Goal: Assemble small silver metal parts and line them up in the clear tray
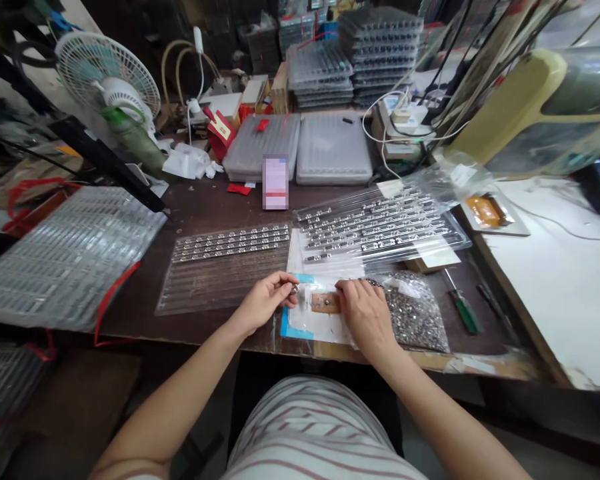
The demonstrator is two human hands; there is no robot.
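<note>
I logged the left hand [265, 301] pinching a small metal part [294, 289] between thumb and fingertips, directly above the left end of a white sheet [313, 327] with a blue edge. The part was too small for me to identify further. The right hand [365, 317] lay curled over the sheet, its fingers at the right end of a brown strip [325, 302]; I could not tell whether it gripped anything.

A clear bag of small metal parts [415, 317] lay touching the sheet on its right side. Behind the hands, on the dark table [205, 210], sat two clear plastic trays holding rows of metal pieces: the left tray [230, 243] lay flat, and the right tray [375, 227] overlapped the far edge of the sheet. A green-handled screwdriver [463, 312] lay right of the bag. Two grey plastic cases [263, 148] stood farther back, with stacked dark trays [380, 53] behind them and a white fan [107, 77] at far left.
</note>
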